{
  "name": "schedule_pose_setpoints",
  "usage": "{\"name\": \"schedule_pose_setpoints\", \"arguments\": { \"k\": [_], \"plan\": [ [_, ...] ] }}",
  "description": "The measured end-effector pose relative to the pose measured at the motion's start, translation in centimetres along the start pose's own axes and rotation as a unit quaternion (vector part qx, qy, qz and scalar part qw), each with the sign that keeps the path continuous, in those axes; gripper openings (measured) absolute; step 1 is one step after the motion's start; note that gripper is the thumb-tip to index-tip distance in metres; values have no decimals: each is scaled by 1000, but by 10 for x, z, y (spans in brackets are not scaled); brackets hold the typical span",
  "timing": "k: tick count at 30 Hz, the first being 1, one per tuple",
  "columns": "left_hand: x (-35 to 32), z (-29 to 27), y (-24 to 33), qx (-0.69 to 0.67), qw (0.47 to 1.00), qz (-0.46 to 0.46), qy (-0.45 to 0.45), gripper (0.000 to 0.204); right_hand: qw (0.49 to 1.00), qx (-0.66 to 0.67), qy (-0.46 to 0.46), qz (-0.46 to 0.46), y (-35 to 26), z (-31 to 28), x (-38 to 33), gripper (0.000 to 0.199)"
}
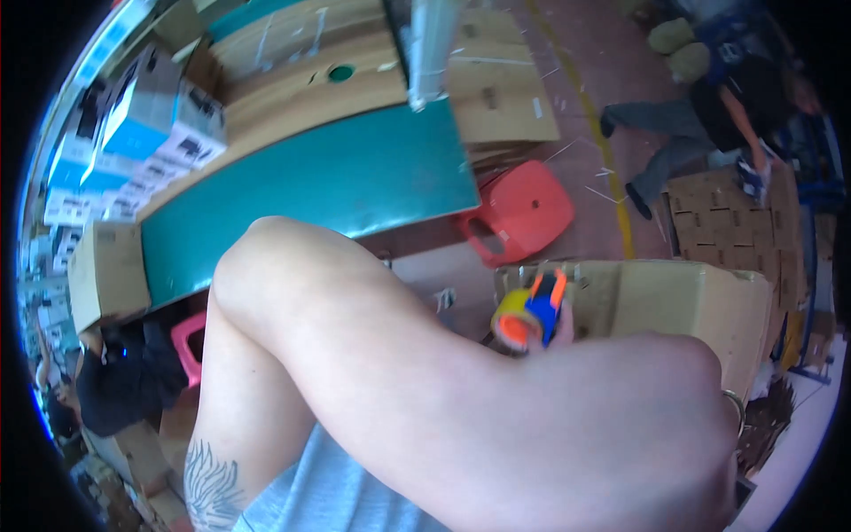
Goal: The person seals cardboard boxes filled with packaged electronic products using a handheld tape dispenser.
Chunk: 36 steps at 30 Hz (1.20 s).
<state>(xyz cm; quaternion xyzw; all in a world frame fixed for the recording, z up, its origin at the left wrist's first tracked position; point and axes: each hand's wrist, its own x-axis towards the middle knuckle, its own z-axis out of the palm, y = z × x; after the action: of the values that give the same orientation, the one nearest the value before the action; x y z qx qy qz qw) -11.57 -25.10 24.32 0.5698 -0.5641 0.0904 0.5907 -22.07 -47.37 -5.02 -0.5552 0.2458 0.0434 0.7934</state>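
My left arm is raised close and crosses most of the view, its elbow at the left and its forearm running to the lower right. My left hand [683, 377] is bent at the right end of that forearm, its fingers hidden. Behind the forearm my right hand [567, 326], mostly covered, grips a tape dispenser [546, 312] with blue and orange parts and a yellow-edged tape roll. The dispenser is over an open cardboard box [656, 297]. A metal band [734, 410] shows at the right edge of the skin; which arm wears it I cannot tell.
A green-topped table [328, 191] stands ahead, with a red plastic stool [532, 208] at its right end. White-and-blue boxes [146, 120] are stacked at the left above a brown carton [111, 270]. Another person [731, 102] is by stacked cartons [731, 213]; someone in dark clothes [133, 372] is at the left.
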Motion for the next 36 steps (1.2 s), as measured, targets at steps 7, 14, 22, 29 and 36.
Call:
{"name": "schedule_pose_setpoints", "arguments": {
  "k": [7,14,22,29,36],
  "plan": [
    [-163,-93,55,107,990,82,52,22,929,-175,-287,-155,53,152,63,55],
    [-492,-112,64,330,670,-526,406,31,921,-101,-367,87,167,335,51,58],
    [-709,7,202,249,70,-751,608,33,836,-249,-431,233,213,439,29,49],
    [-708,58,139,269,85,-693,664,35,730,-296,-559,258,258,582,20,37],
    [-647,46,128,114,116,-750,642,37,730,-206,-576,305,332,686,10,31]
  ]
}}
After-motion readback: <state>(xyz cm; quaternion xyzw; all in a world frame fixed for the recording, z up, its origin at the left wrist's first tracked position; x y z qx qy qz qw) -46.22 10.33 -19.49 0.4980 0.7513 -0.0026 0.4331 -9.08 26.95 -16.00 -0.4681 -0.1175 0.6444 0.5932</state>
